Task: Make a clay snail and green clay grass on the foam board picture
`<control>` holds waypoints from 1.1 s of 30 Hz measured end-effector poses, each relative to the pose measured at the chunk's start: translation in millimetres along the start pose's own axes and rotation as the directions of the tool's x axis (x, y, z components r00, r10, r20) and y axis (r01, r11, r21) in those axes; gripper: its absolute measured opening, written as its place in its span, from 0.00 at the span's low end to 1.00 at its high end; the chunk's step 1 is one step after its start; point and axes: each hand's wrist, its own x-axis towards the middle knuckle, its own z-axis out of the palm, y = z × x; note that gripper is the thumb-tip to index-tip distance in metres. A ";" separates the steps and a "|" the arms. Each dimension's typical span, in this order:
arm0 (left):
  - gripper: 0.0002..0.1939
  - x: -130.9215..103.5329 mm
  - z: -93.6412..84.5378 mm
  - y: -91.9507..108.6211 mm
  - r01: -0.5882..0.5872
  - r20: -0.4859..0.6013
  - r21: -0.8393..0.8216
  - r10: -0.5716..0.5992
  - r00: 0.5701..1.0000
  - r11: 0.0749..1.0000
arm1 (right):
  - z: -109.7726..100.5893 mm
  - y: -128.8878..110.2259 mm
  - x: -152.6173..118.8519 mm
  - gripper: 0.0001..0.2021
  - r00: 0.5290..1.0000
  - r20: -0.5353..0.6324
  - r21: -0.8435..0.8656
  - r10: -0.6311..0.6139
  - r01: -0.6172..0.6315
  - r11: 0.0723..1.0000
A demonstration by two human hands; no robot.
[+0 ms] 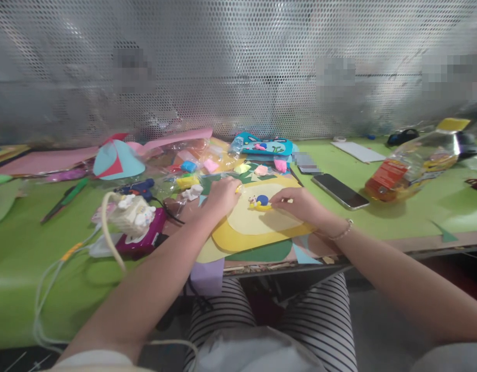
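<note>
A small clay snail point(262, 200) with a yellow body, a blue shell and pale eyes lies on the cream paper point(257, 223), which sits on a larger yellow sheet point(238, 243). My right hand point(300, 202) pinches the snail's right end between thumb and fingertips. At the paper's left side, my left hand point(224, 195) is closed, with a bit of yellow clay point(238, 189) showing at its fingertips. Several coloured clay lumps, among them a blue one point(188, 166) and a pink one point(210, 165), lie beyond my left hand.
To the right are a phone point(339, 191) and a tilted bottle point(412, 165) of amber liquid. On the left stand a glue gun point(140, 189), scissors point(66, 200), cables and a purple box point(145, 236). A blue decorated card point(265, 146) lies behind; perforated metal point(238, 67) rises at the back.
</note>
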 end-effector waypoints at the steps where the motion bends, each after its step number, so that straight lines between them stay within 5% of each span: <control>1: 0.11 -0.1 0.1 -0.1 -0.003 -0.004 -0.001 0.003 1.000 1.000 | 0.4 1.1 -0.1 0.06 1.000 -0.004 0.005 0.000 0.000 1.000; 16: 0.11 -0.1 0.5 0.2 -0.008 -0.012 -0.017 0.008 1.000 1.000 | 6.3 20.3 3.6 0.10 0.965 0.036 -0.101 -0.259 0.261 0.960; 33: 0.11 -0.2 0.0 -0.2 -0.011 -0.010 -0.006 0.011 1.000 1.000 | 16.1 26.4 9.7 0.11 0.982 0.016 -0.138 -0.190 0.190 0.972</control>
